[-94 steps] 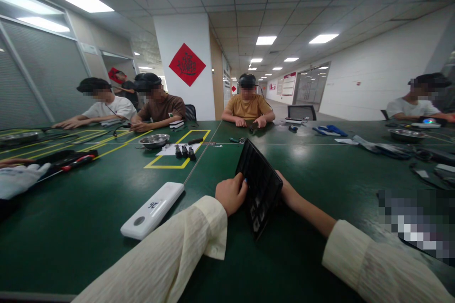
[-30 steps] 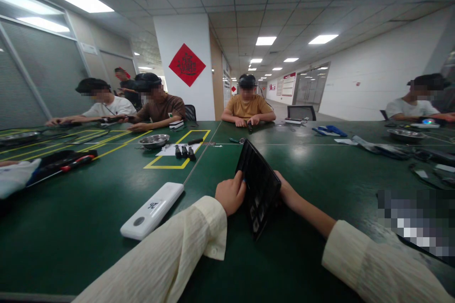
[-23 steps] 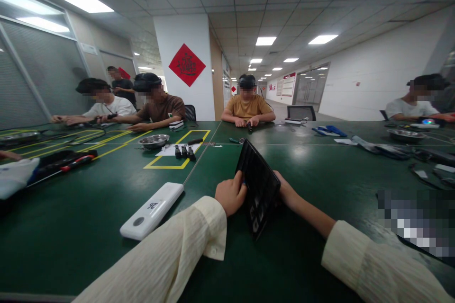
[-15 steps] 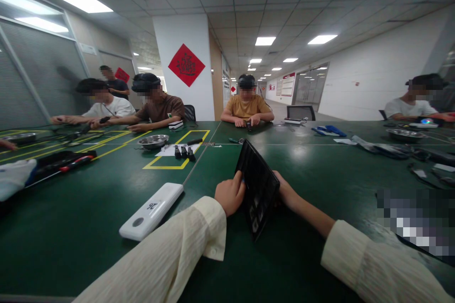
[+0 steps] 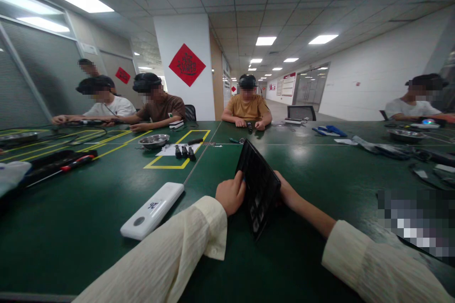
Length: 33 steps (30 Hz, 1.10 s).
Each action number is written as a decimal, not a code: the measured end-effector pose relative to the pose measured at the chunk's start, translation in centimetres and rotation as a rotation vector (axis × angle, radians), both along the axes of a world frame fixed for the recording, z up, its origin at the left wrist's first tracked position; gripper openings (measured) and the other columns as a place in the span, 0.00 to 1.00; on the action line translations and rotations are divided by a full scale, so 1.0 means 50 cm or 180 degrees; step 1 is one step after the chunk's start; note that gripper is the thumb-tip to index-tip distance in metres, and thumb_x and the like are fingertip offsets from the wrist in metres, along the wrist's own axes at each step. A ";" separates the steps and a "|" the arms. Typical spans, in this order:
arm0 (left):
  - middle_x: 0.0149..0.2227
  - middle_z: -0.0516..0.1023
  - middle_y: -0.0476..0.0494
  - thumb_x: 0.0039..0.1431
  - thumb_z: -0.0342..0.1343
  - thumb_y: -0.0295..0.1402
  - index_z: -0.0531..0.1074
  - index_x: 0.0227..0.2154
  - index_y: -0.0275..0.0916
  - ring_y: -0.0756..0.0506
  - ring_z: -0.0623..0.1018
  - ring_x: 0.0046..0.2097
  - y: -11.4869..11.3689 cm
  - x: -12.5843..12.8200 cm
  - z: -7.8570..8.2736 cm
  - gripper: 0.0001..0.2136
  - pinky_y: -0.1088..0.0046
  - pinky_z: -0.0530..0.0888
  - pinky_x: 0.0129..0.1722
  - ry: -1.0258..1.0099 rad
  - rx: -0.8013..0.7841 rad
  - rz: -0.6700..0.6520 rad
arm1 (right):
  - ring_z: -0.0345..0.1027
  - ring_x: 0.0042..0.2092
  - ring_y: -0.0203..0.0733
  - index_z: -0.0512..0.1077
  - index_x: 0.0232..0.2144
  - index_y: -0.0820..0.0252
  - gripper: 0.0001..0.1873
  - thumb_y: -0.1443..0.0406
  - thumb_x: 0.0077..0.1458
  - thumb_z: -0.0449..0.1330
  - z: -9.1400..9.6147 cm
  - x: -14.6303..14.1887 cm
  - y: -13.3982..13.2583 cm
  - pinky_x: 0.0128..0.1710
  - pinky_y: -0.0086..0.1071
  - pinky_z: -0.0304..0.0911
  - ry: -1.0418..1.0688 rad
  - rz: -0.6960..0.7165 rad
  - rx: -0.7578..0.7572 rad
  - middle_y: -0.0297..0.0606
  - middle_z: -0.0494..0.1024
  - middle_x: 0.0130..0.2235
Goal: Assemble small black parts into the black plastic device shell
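A black compartmented tray (image 5: 258, 184) stands tilted on its edge on the green table (image 5: 88, 227), in front of me. My left hand (image 5: 230, 196) is curled against the tray's left edge, thumb on its face. My right hand (image 5: 286, 190) grips the tray's right edge from behind; its fingers are mostly hidden by the tray. Both my sleeves are cream-coloured.
A white power bank (image 5: 152, 210) lies left of my hands. Farther off are a yellow-taped rectangle (image 5: 177, 151) with small black parts, a metal bowl (image 5: 153, 140) and a red-handled tool (image 5: 76, 163). Several people sit around the table; a pixelated patch (image 5: 415, 222) lies at right.
My hands and the tray have stayed still. A person walking behind the seated people at the left has moved further left, and the white-gloved hand at the left edge has drawn back.
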<state>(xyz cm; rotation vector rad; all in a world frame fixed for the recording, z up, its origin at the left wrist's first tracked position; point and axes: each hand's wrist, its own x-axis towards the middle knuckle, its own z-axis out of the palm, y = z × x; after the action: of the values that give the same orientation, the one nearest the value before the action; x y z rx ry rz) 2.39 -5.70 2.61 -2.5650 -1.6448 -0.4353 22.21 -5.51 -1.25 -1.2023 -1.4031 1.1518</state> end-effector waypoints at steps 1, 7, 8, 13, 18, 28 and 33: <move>0.35 0.77 0.41 0.64 0.33 0.37 0.57 0.52 0.37 0.43 0.77 0.38 0.000 0.000 0.000 0.18 0.71 0.66 0.34 0.0003 0.0012 0.0000 | 0.59 0.13 0.36 0.54 0.46 0.58 0.27 0.48 0.48 0.50 0.000 0.000 0.000 0.09 0.25 0.51 0.0002 0.0000 0.0000 0.25 0.67 0.15; 0.34 0.77 0.41 0.63 0.36 0.36 0.61 0.49 0.36 0.43 0.77 0.37 -0.003 -0.002 0.003 0.17 0.71 0.66 0.34 -0.0083 -0.0005 -0.0054 | 0.59 0.13 0.36 0.53 0.46 0.58 0.29 0.48 0.48 0.50 0.011 -0.004 -0.009 0.10 0.25 0.50 -0.0058 -0.0040 -0.0046 0.25 0.67 0.15; 0.35 0.77 0.41 0.63 0.35 0.35 0.60 0.50 0.36 0.43 0.77 0.38 -0.003 -0.002 0.003 0.17 0.71 0.66 0.34 -0.0101 -0.0029 -0.0040 | 0.60 0.13 0.36 0.53 0.46 0.58 0.29 0.48 0.47 0.50 0.013 -0.004 -0.011 0.10 0.25 0.50 -0.0079 -0.0030 -0.0049 0.25 0.67 0.15; 0.36 0.77 0.39 0.64 0.31 0.35 0.57 0.53 0.35 0.43 0.77 0.38 0.001 -0.002 -0.001 0.19 0.70 0.66 0.35 -0.0128 -0.0089 0.0006 | 0.59 0.12 0.36 0.53 0.46 0.58 0.29 0.47 0.47 0.50 0.013 -0.002 -0.008 0.10 0.24 0.48 -0.0098 0.0037 -0.0040 0.24 0.66 0.14; 0.35 0.77 0.41 0.63 0.34 0.37 0.59 0.51 0.37 0.43 0.77 0.38 0.001 -0.001 -0.003 0.18 0.71 0.66 0.35 -0.0124 -0.0015 -0.0040 | 0.60 0.13 0.35 0.53 0.46 0.58 0.29 0.47 0.47 0.49 0.014 0.000 -0.010 0.10 0.25 0.48 -0.0104 0.0078 -0.0017 0.25 0.67 0.15; 0.36 0.77 0.40 0.64 0.31 0.37 0.57 0.53 0.36 0.43 0.77 0.38 0.001 -0.001 0.001 0.19 0.70 0.66 0.35 -0.0124 -0.0094 -0.0016 | 0.59 0.13 0.34 0.53 0.47 0.59 0.29 0.48 0.47 0.49 0.023 -0.004 -0.017 0.10 0.24 0.49 -0.0113 0.0023 -0.0037 0.24 0.66 0.15; 0.35 0.77 0.40 0.63 0.34 0.37 0.60 0.49 0.36 0.43 0.77 0.38 0.002 0.000 -0.001 0.18 0.71 0.66 0.35 -0.0116 -0.0021 -0.0076 | 0.60 0.13 0.36 0.52 0.49 0.59 0.31 0.47 0.48 0.49 0.012 -0.001 -0.008 0.10 0.25 0.49 -0.0159 0.0043 -0.0029 0.25 0.66 0.15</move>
<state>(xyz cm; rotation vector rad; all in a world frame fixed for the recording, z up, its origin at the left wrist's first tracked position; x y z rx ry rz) 2.37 -5.63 2.55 -2.5993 -1.6314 -0.4821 22.15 -5.91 -0.67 -1.2375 -1.4468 1.1455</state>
